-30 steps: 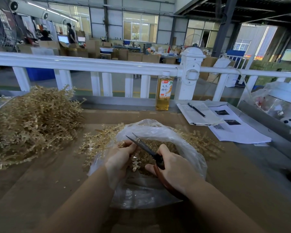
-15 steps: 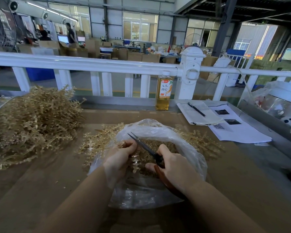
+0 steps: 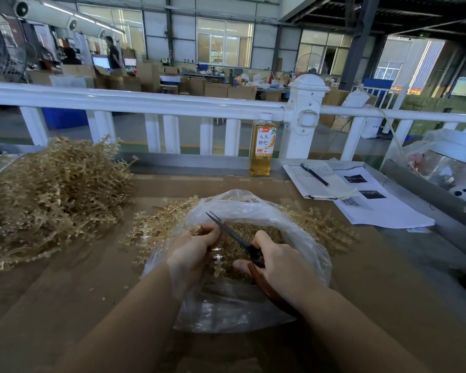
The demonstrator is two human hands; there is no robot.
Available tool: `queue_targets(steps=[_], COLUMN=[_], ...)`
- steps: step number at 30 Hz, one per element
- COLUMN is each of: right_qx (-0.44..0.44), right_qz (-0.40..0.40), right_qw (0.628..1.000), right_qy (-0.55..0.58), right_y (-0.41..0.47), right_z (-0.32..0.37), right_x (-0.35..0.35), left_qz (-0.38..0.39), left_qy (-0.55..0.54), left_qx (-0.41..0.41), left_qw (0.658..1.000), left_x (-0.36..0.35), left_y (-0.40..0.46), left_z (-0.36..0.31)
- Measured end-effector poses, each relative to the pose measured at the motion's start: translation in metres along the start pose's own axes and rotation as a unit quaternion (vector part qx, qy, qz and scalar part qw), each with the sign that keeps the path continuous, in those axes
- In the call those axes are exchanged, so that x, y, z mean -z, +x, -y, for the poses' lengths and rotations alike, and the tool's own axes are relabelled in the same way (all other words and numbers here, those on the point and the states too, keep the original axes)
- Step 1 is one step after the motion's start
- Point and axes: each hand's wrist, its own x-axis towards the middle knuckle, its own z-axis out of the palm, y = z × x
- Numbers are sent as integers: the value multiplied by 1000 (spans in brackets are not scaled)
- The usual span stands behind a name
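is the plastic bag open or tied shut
Open. The mouth of the plastic bag is spread wide, tan cut pieces show inside; the left hand holds a sprig and the right hand scissors over it.

Black-bladed, red-handled scissors (image 3: pixel 228 230) slanting over open clear bag (image 3: pixel 226 313); pale gold sprig (image 3: pixel 218 261) hanging inside.

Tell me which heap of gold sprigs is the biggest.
The heap at the table's left edge: it stands tall and wide, well apart from the plastic bag, while the smaller heaps left and right of it lie low and thin.
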Motion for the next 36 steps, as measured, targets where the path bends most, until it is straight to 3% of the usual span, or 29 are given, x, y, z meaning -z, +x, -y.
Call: queue_targets(steps=[20,29,36], right_qx=[-6,-8,-19], right_qz=[-7,0,-46], right_qw=[1000,1000,999], right_qy=[-10,-1,18], right_y=[0,2,-2], right_z=[1,0,-1], right_x=[0,0,-3], left_qz=[-20,-16,-32], left_qy=[95,79,62], left_qx=[-9,-2,-5], left_qw=[995,997,998], left_x=[-5,-4,-5], left_y=[-2,-2,-3], left_z=[-1,0,-2])
